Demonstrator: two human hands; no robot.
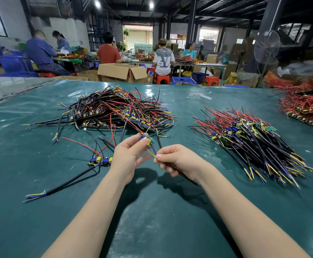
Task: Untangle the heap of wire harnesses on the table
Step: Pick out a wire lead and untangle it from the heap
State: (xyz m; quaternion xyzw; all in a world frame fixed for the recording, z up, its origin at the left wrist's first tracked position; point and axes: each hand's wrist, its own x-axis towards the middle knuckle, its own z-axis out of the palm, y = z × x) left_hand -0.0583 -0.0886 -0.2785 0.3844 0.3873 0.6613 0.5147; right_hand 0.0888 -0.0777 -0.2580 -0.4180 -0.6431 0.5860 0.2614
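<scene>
A tangled heap of wire harnesses (114, 108) lies at the far left-centre of the green table (152, 202). My left hand (127, 157) pinches the small circuit board (146, 140) of one harness, whose red and black wires still run up into the heap. My right hand (174, 161) pinches that harness's yellow and blue leads (152, 152) and grips its black cable, which passes under the wrist. Two freed harnesses (100, 161) lie on the table to the left of my left hand.
A sorted pile of aligned harnesses (254, 138) lies to the right. A red-wire pile (304, 105) sits at the far right edge. Beyond the table are cardboard boxes (122, 72), stools, a fan (266, 46) and several seated people.
</scene>
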